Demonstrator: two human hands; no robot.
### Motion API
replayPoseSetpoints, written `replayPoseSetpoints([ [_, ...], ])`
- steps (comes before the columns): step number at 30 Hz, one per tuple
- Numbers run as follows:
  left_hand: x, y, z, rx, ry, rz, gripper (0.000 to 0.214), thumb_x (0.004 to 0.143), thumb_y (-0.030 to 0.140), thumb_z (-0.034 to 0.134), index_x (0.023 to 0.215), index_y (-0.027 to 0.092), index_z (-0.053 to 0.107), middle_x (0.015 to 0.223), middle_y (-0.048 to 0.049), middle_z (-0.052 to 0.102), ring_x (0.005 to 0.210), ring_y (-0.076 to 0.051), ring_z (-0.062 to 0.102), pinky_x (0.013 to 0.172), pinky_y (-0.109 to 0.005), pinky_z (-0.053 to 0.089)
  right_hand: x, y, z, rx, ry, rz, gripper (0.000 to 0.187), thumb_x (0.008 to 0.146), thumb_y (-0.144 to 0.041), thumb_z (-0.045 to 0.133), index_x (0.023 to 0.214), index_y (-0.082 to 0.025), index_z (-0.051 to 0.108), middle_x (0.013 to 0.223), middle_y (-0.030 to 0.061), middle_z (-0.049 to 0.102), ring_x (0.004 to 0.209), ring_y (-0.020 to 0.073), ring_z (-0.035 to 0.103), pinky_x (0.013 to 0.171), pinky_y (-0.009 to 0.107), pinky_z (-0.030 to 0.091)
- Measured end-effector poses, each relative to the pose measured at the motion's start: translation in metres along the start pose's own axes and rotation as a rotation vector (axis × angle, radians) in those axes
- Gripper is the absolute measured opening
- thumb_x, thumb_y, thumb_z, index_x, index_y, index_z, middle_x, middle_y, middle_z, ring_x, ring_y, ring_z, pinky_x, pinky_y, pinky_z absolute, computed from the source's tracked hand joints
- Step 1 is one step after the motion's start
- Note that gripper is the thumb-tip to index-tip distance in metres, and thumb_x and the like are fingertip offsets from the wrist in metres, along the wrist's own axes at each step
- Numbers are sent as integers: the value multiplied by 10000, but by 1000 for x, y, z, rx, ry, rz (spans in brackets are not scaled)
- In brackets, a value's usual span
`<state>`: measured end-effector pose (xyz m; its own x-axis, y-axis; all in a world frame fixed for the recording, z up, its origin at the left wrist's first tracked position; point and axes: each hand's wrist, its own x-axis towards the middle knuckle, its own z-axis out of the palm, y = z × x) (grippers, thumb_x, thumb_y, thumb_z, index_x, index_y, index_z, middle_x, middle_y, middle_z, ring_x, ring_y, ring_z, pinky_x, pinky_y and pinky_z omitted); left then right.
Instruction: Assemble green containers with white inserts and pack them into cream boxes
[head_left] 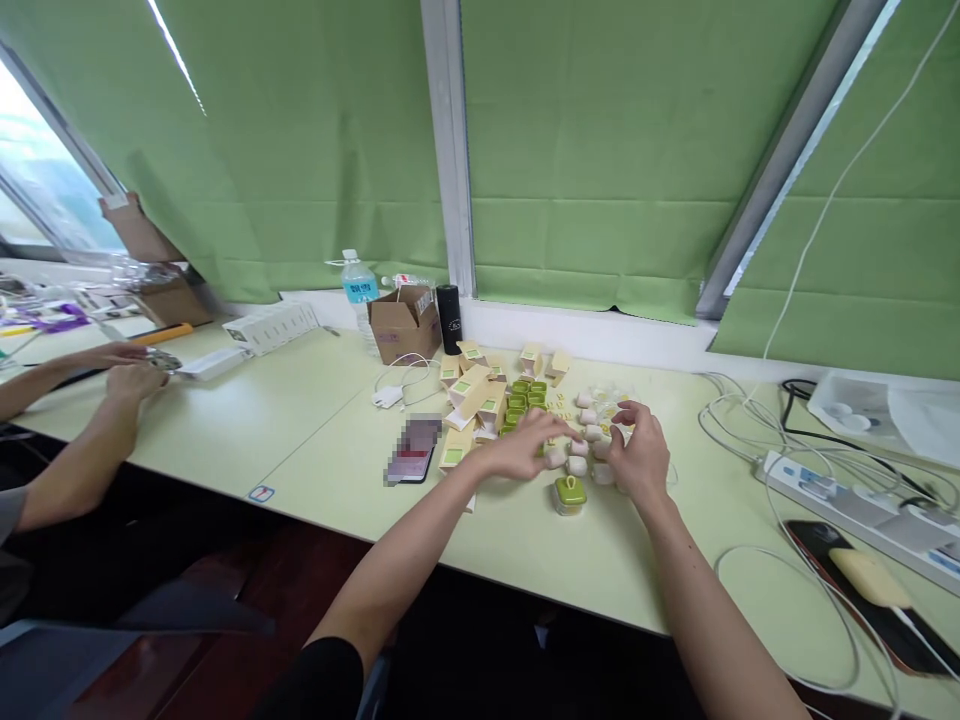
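Note:
My left hand [529,445] reaches over the small whitish rounded pieces [577,466], its fingers stretched out and slightly apart. No object shows in it. Close by on the right, my right hand [639,452] is curled, thumb and forefinger brought near each other above more of these pieces. Whatever those fingertips hold, if anything, is too small to make out. A small clear box with a green lid and a loop on top [570,494] stands in front of the pieces. Green square parts [517,400] sit in rows beyond my left hand, with tiny yellow pieces [559,405] beside them.
Small cream cartons [469,390] are heaped left of the green parts. A phone [417,448], white charger [388,396], cardboard box [405,325] and black bottle [449,318] lie further left. Cables and a power strip [847,500] occupy the right. Another person's hands [135,372] work at far left.

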<state>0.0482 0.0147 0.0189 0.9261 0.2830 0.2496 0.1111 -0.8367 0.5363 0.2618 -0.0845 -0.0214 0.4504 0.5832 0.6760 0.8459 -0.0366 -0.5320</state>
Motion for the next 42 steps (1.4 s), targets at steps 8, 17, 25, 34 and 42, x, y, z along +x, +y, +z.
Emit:
replayPoseSetpoints([
  [8, -10, -37, -66, 588, 470, -834, 719, 841, 365, 690, 1451, 116, 400, 1346, -291, 583, 1292, -461, 496, 1058, -564, 324, -1, -9, 2, 25, 30, -34, 308, 859, -206, 516, 1165, -230, 540, 961, 46, 689, 931, 262, 604, 760, 390, 461],
  [17, -10, -36, -53, 667, 494, -653, 654, 938, 262, 554, 1499, 69, 277, 1183, -229, 717, 1101, -344, 675, 1012, -444, 396, -5, -19, 5, 129, 75, -147, 261, 921, -270, 517, 1172, -207, 553, 990, 83, 675, 917, 260, 613, 803, 429, 507],
  [25, 21, 10, 4, 684, 792, -117, 568, 994, 421, 517, 1463, 117, 411, 1222, -189, 713, 999, -300, 699, 924, -419, 446, -14, -54, 14, 870, -234, 111, 450, 935, -445, 642, 1289, -289, 412, 1269, 109, 656, 1141, 236, 664, 972, 451, 547],
  [34, 14, 18, 31, 471, 730, 138, 671, 942, 353, 561, 1535, 134, 339, 1413, -219, 606, 1157, -335, 653, 957, -464, 414, -8, -49, 16, 1172, -206, 350, 579, 803, -508, 775, 1170, -317, 370, 1051, 15, 703, 895, 174, 698, 784, 322, 581],
  [42, 5, 2, 26, 131, 612, 219, 553, 979, 231, 478, 1526, 236, 392, 1642, -160, 342, 1411, -306, 496, 1093, -452, 450, -5, -52, -5, 1118, -263, 284, 503, 868, -520, 717, 1178, -336, 366, 1089, 32, 711, 864, 188, 695, 754, 335, 580],
])
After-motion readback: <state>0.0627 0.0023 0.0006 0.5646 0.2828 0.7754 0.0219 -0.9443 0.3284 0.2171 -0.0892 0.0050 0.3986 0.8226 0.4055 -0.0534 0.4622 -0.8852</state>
